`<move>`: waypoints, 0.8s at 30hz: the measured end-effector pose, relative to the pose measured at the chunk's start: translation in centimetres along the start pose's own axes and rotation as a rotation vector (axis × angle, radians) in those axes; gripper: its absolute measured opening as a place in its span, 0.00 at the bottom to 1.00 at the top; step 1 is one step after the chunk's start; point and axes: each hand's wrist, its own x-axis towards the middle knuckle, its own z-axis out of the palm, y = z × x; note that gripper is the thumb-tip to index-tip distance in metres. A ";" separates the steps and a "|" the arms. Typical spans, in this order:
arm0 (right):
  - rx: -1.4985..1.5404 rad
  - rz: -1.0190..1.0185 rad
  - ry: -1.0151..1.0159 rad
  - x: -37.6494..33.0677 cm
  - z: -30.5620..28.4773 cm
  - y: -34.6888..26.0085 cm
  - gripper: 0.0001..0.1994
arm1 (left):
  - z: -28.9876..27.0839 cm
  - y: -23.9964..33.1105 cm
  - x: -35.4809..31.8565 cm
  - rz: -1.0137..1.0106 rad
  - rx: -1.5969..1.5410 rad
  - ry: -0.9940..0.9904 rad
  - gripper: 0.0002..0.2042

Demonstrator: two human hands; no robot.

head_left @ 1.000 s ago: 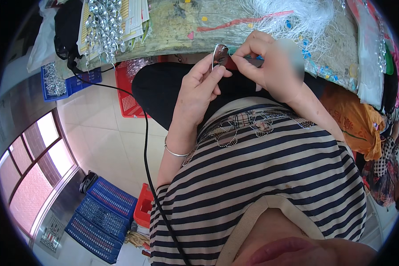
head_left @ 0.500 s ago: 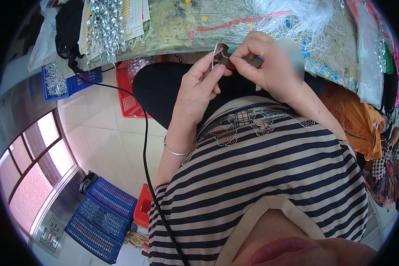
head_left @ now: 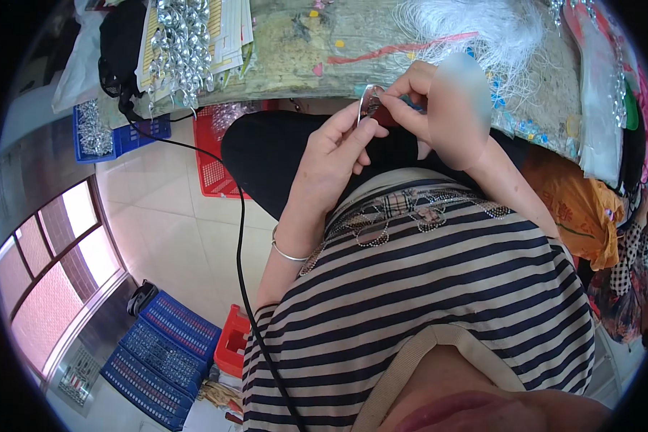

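My left hand (head_left: 333,155) is closed, its thumb and fingers pinching the lower end of a shiny, curved silver band (head_left: 366,101) held upright at the table's edge. My right hand (head_left: 414,108) is closed too, thumb and forefinger pinched together against the band's upper right side. What lies between those right fingertips is too small to make out. A blurred patch covers much of the back of the right hand. Both hands are above my dark-clothed lap, just short of the worktable (head_left: 288,68).
A heap of white threads (head_left: 497,36) and a red strip (head_left: 403,49) lie on the table. Clear bead strands (head_left: 183,57) hang over its left edge. Below are a red basket (head_left: 212,169) and a blue basket (head_left: 144,133). A black cable (head_left: 242,245) runs down beside me.
The silver band has shifted slightly right and down, turned a little in my left hand. My right fingertips have come closer against it; the thin thread seen between them earlier no longer shows.
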 end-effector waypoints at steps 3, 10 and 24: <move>0.017 0.058 -0.021 0.1 0.1 -0.3 0.04 | 0.1 0.0 -0.2 0.008 -0.046 0.005 0.17; 0.027 0.021 -0.023 -0.2 -0.1 -0.6 0.03 | 0.1 0.1 -0.5 0.072 0.002 -0.019 0.19; 0.169 -0.046 -0.079 -0.3 0.6 -0.2 0.04 | -0.7 -1.1 -1.5 0.273 0.386 0.040 0.19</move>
